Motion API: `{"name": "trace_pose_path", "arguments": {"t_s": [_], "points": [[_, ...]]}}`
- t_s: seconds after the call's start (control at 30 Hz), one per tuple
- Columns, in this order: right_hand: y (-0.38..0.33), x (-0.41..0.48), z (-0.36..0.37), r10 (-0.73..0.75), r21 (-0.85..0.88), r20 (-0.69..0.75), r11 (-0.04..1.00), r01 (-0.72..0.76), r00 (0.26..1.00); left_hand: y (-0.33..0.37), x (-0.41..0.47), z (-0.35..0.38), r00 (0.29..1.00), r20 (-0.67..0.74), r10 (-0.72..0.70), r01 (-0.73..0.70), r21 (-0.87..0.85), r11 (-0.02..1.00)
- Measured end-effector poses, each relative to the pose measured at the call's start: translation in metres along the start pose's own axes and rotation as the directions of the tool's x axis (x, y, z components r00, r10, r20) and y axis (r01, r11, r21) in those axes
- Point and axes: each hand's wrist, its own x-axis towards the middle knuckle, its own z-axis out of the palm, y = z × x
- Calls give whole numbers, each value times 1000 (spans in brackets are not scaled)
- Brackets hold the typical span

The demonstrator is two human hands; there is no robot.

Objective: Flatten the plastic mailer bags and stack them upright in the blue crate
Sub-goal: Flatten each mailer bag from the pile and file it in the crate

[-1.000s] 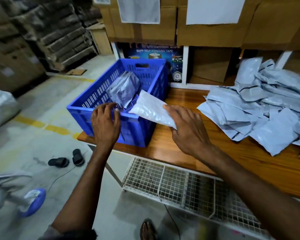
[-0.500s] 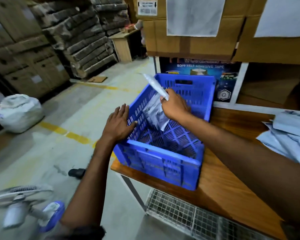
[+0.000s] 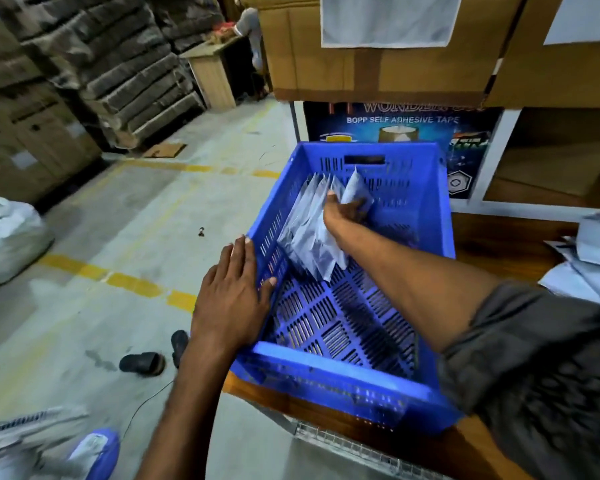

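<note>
Presently, right hand: reaching deep into the far left of the blue crate, fingers curled round one grey mailer bag, holding it on edge against those already in.
left hand: apart from the right, laid flat on the crate's left rim, fingers straight, thumb just inside; it looks to be steadying the crate.
standing row: a handful of bags lean on edge along the left wall, touching one another.
done so far: only that short row, by my reckoning; most of the crate floor shows bare.
left to do: loose bags lie on the table at the right edge, more perhaps out of view.
</note>
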Motion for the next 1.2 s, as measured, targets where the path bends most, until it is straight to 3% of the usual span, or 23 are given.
{"name": "trace_pose_path", "arguments": {"t_s": [0.07,0.13,0.3,0.43,0.7,0.87,1.03,1.2], "points": [[8,-3,6,-111,-172,182,975,143,977,0,2,1,999,1,37,-37,33,999],[16,5,7,-141,-224,244,954,198,959,2,7,4,998,0,57,-57,45,997],[24,16,8,-232,-114,84,964,241,969,4,19,13,995,-54,85,-79,106,991],[23,23,3,-184,-69,-6,981,184,983,1,19,17,992,-89,92,-82,113,990],[20,25,2,-195,-265,255,928,262,947,1,20,16,992,-92,82,-73,96,993],[12,18,-9,-320,-276,79,903,329,944,1,19,12,995,-62,82,-77,81,994],[-13,-15,-52,-466,-486,196,718,498,863,4,19,6,996,-33,78,-76,42,996],[-18,-50,-128,-648,-531,267,518,670,713,7,16,-3,996,-47,77,-78,-23,997]]}}
